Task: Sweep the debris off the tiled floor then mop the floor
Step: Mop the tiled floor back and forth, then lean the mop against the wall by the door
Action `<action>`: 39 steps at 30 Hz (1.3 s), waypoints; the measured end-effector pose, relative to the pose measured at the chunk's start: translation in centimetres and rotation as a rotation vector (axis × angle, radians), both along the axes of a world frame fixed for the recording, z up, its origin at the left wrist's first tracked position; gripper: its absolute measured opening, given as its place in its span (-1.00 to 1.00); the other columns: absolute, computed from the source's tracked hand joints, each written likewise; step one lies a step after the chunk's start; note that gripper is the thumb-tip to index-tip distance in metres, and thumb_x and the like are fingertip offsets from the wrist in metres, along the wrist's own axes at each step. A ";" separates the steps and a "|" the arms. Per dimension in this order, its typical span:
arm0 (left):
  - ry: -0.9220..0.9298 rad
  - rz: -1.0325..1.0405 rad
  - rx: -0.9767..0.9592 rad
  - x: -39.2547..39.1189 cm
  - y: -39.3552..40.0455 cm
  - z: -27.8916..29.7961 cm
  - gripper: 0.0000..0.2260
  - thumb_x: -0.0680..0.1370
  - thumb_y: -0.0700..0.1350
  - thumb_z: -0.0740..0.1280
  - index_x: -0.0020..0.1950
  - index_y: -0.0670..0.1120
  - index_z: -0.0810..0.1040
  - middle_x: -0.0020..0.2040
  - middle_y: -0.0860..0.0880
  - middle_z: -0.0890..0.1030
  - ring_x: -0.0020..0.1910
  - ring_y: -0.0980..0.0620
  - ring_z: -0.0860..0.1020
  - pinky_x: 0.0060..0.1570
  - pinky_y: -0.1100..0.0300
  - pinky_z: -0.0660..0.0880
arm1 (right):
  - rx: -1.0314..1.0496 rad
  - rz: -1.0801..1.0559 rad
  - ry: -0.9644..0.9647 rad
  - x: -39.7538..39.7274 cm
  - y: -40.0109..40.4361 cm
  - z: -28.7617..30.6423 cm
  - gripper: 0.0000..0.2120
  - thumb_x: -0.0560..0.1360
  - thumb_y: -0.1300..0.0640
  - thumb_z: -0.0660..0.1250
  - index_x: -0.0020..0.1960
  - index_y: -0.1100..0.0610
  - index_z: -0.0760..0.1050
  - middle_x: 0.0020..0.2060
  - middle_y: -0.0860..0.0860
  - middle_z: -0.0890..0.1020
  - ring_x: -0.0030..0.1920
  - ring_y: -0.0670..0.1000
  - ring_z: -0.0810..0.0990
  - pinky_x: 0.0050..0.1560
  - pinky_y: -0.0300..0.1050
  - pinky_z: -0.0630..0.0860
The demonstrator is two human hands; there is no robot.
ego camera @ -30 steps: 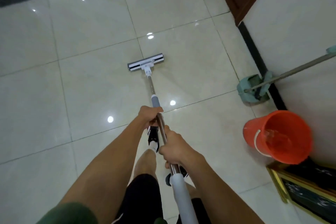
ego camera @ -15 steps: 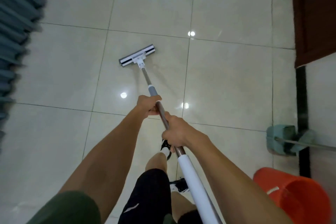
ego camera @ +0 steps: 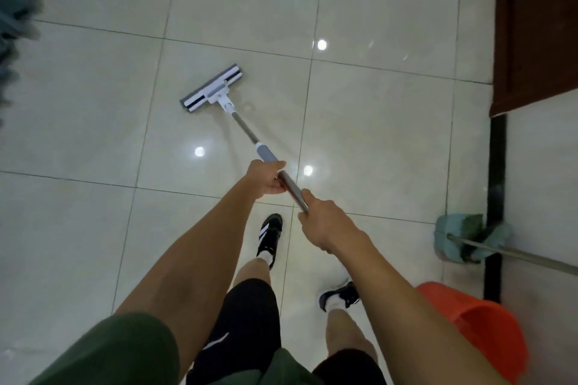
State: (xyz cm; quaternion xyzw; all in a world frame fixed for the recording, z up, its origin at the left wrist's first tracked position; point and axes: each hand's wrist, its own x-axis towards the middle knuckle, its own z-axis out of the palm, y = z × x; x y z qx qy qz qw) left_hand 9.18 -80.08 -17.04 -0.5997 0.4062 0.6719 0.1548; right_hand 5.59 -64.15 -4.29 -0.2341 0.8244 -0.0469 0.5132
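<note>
Both hands gripped the mop point(ego camera: 233, 111) pole: left hand point(ego camera: 266, 180) lower, right hand point(ego camera: 325, 223) just above it. Mop head lay flat on the tiled floor point(ego camera: 93, 122) ahead. Orange bucket point(ego camera: 481, 331) stood at right, contents not visible; teal dustpan point(ego camera: 459, 236) near it by the wall.

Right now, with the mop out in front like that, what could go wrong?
The floor shines, perhaps wet; a shoe could slip.

The orange bucket sits close by the right arm; a backward pull or step might knock it.

The broom leans by the wall on the right; a wide swing of the mop, gripped by the left hand and right hand, might topple it.
</note>
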 end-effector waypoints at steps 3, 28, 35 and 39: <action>-0.026 -0.020 -0.026 -2.9 2.3 -0.1 -0.75 0.61 -0.12 0.42 0.05 -0.29 0.48 -0.19 -0.19 0.55 -0.36 -0.05 0.63 -0.28 0.04 0.65 | 0.016 0.068 0.121 -2.4 2.7 -0.6 -0.48 0.64 0.08 0.16 0.57 -0.01 0.12 0.09 0.14 0.57 -0.07 0.13 0.54 -0.16 -0.05 0.46; 0.003 -0.253 -0.121 -27.4 32.7 1.6 -0.72 0.72 0.01 0.11 0.04 -0.14 0.50 -0.05 -0.19 0.64 -0.21 -0.15 0.65 -0.28 0.04 0.62 | 0.081 0.086 0.409 -29.0 31.4 5.1 -0.80 0.53 0.22 0.25 0.13 0.06 0.49 -0.23 -0.03 0.40 -0.18 0.05 0.45 -0.14 -0.10 0.35; 0.104 -0.909 -0.709 -29.8 27.3 0.0 -0.53 0.58 -0.25 0.36 0.49 -0.09 0.43 0.43 -0.14 0.45 0.35 -0.16 0.48 0.26 0.05 0.47 | 0.219 0.072 0.412 -36.2 26.5 5.3 -0.79 0.49 0.25 0.32 0.10 0.09 0.51 -0.28 0.00 0.39 -0.18 0.08 0.50 -0.02 -0.03 0.53; 0.182 -1.281 -0.770 -33.5 24.3 0.5 -0.41 0.59 -0.22 0.38 0.60 -0.02 0.30 0.55 -0.10 0.34 0.49 -0.18 0.30 0.37 -0.10 0.42 | 0.236 0.076 0.357 -37.9 22.8 5.5 -0.79 0.50 0.21 0.35 0.13 0.10 0.52 -0.19 0.03 0.46 -0.18 0.09 0.51 -0.01 -0.03 0.54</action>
